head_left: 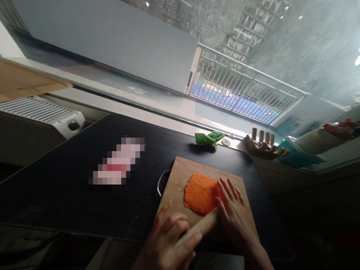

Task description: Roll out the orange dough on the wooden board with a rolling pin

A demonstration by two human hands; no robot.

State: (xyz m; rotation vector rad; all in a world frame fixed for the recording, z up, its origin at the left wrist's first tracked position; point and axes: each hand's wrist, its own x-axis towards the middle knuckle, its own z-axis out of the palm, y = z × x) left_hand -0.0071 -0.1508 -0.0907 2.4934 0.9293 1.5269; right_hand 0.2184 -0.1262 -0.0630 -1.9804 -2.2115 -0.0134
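Observation:
A flattened sheet of orange dough [199, 193] lies on a wooden cutting board [182, 168] with a wire handle on its left side. My left hand [171, 240] is closed around a pale rolling pin [206, 224] at the board's near edge. The pin slants up toward my right hand [231, 204], whose fingers are stretched out over the dough's right edge, fingertips touching it. Whether the pin's far end passes under my right palm is hidden.
The board rests on a black table [70, 180]. On it are a blurred-out pinkish item [118, 161] and a crumpled green cloth [209, 139]. Behind stand a wooden holder [260, 144] with curved pegs and a teal container [300, 152]. A window and sill border the far side.

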